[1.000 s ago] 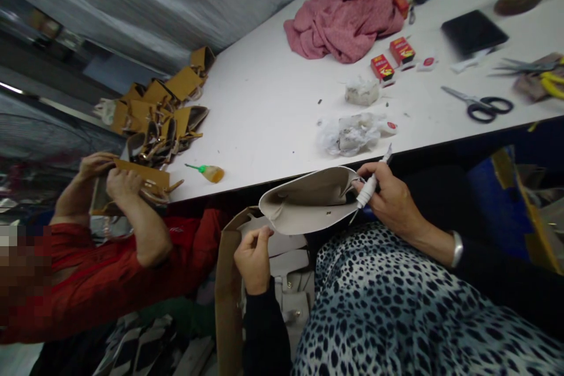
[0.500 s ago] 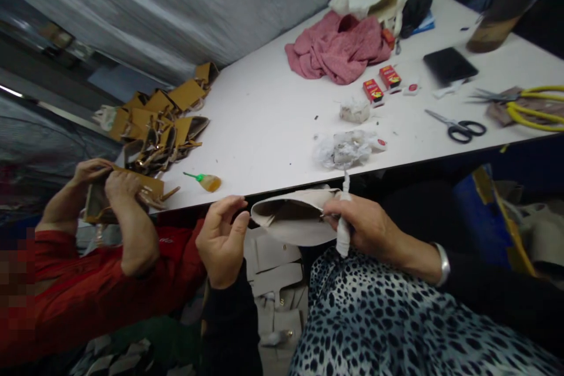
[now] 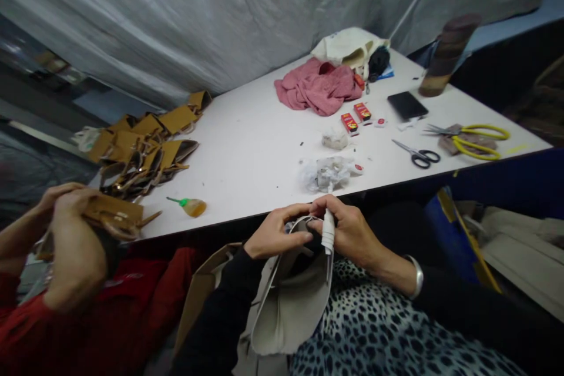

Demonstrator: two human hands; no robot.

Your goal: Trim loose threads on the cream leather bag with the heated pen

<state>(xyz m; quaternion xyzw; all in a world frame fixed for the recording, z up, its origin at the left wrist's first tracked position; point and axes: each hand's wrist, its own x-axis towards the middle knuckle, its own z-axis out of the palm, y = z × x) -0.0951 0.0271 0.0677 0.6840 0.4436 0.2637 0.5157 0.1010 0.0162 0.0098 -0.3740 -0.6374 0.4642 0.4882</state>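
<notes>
A beige bag with its mouth turned up hangs in front of my lap, below the table edge. My left hand is closed on its far rim, thumb inside the opening and fingers outside. My right hand meets it at the same rim. A slim tool wrapped in white strip stands upright in the right hand's grip, against the bag's edge. The fingertips of both hands hide what they pinch at the rim.
The white table holds a green-tipped glue bottle, crumpled plastic, black scissors, yellow-handled scissors and a pink cloth. At left a co-worker's hands hold a brown bag, near several more brown bags.
My left hand has moved right from beside the bag onto its rim. The bag has turned, its body now hanging toward me. The co-worker's hands have shifted left and down in view.
</notes>
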